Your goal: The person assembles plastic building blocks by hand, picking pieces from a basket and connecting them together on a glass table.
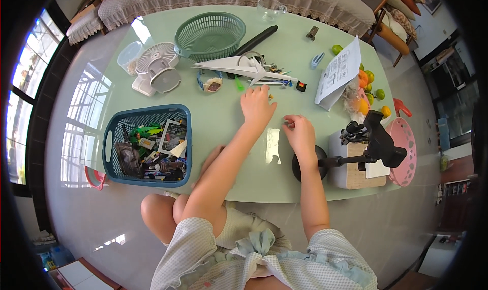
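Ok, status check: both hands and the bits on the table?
Left hand flat on table, by white plane model. Right hand pinching a tiny piece, kind unclear. Phone stand close on the right.

The right hand (301, 132) is pinching something too small to identify. At nine o'clock, the blue basket (147, 112) is holding jumbled bits blurring together; fruit (373, 93) is hiding behind paper (339, 71).
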The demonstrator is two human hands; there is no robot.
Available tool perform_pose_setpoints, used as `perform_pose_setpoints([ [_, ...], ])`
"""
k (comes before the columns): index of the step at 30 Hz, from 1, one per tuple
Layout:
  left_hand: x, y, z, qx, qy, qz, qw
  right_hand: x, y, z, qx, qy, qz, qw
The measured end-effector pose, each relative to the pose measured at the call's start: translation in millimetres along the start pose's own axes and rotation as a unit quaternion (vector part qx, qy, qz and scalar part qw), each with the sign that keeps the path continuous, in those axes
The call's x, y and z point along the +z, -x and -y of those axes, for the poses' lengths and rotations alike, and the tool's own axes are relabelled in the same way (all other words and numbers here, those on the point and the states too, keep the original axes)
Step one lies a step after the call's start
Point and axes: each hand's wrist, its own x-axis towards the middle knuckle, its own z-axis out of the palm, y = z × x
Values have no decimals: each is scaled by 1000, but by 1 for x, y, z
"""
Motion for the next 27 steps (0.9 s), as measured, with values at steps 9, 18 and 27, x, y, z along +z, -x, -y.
perform_pose_setpoints([
  [9, -5, 1, 2, 16, -19, -13, 1000, -4, 6, 4, -1, -17, -10, 1000],
  [18, -62, 49, -6, 18, 51, -7, 999, -13, 29, 26, -6, -42, 5, 999],
  [27, -146, 98, -30, 22, 150, -43, 988, -18, 62, 64, -33, -86, 16, 996],
])
